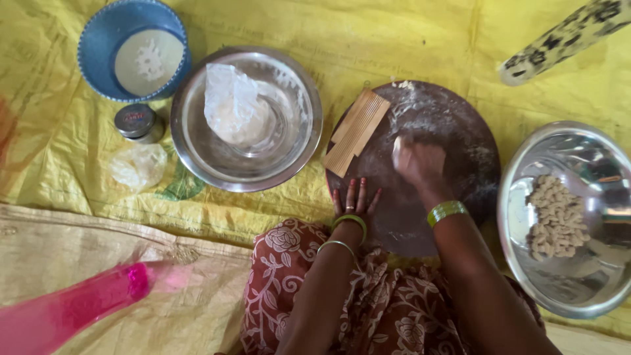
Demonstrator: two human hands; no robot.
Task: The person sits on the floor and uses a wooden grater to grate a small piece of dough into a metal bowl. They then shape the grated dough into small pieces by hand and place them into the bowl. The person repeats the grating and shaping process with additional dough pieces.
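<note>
While pressed under the right hand [420,163] at frame centre, pale dough piece [397,148] on dark round board [453,125], fingers curled over it. Left hand [355,197] flat, fingers spread, on board's lower left edge, gripping nothing. Ridged wooden comb [355,131] on board's upper left. Steel bowl of shaped dough bits [557,217] at right; steel bowl with plastic bag [246,118] at left.

soft daylight, steel glare, blurred edges
</note>
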